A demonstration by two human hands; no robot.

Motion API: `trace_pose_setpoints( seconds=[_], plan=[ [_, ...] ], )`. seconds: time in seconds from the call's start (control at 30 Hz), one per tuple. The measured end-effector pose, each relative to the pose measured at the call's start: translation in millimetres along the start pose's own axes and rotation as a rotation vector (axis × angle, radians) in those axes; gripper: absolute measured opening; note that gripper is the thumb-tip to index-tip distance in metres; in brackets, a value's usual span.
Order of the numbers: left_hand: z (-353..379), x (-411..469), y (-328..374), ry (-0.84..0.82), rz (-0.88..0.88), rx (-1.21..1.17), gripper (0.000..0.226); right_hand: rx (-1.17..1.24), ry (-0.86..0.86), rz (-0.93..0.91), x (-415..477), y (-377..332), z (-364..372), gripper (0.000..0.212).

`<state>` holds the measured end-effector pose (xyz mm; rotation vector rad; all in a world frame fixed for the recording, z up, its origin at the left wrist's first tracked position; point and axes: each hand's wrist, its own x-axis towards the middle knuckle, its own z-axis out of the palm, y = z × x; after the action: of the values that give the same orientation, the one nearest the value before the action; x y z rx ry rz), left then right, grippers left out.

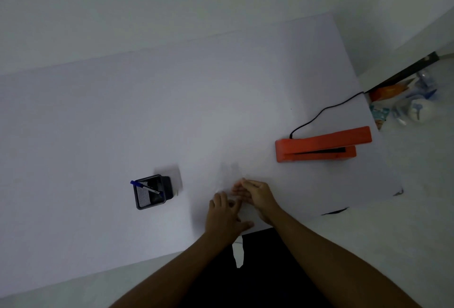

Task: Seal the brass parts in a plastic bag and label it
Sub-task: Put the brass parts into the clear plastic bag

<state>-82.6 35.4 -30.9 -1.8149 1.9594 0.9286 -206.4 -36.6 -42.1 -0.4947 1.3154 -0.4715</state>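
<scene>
A clear plastic bag [229,175] lies on the white table [122,123], very faint in the dim light. My right hand [255,197] pinches the bag's near edge with its fingertips. My left hand [223,212] rests flat beside it, fingers spread, on or against the bag's near end. No brass parts can be made out. An orange heat sealer [321,144] sits to the right, its jaw slightly apart and its black cord [326,108] running off the table's right edge.
A black mesh pen holder [152,193] with a blue pen [145,187] stands left of my hands, with a pale sheet [172,172] behind it. A white strip [237,253] hangs off the table's front edge. Bags and clutter [405,101] lie on the floor at right.
</scene>
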Motion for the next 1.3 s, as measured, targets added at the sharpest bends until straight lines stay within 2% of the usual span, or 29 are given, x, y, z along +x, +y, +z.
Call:
trace_pose_setpoints(
  seconds=[0.1,0.23,0.63,0.77,1.0,1.13,1.3],
  plan=[
    [-1,-3,0,-0.010,0.001,0.018,0.095,-0.020,-0.065,0.047,11,3,0,0.032],
    [-3,-3,1,-0.057,-0.015,0.008,0.096,-0.042,-0.056,0.058,36,-19,-4,0.034],
    [-5,-6,1,-0.041,-0.046,0.021,0.081,-0.040,0.005,-0.133,94,-97,-19,0.030],
    [-7,-6,1,-0.068,-0.049,0.003,0.081,-0.062,-0.060,-0.151,77,-87,-8,0.031],
    [-5,-6,-2,-0.069,-0.048,-0.012,0.082,-0.090,-0.337,0.069,44,-16,28,0.037],
    [-6,-5,-2,-0.086,-0.053,-0.015,0.086,-0.109,-0.308,0.081,48,-9,28,0.039],
    [-8,-3,-3,-0.095,-0.042,0.015,0.084,-0.128,-0.233,0.021,71,-39,25,0.039]
  ],
)
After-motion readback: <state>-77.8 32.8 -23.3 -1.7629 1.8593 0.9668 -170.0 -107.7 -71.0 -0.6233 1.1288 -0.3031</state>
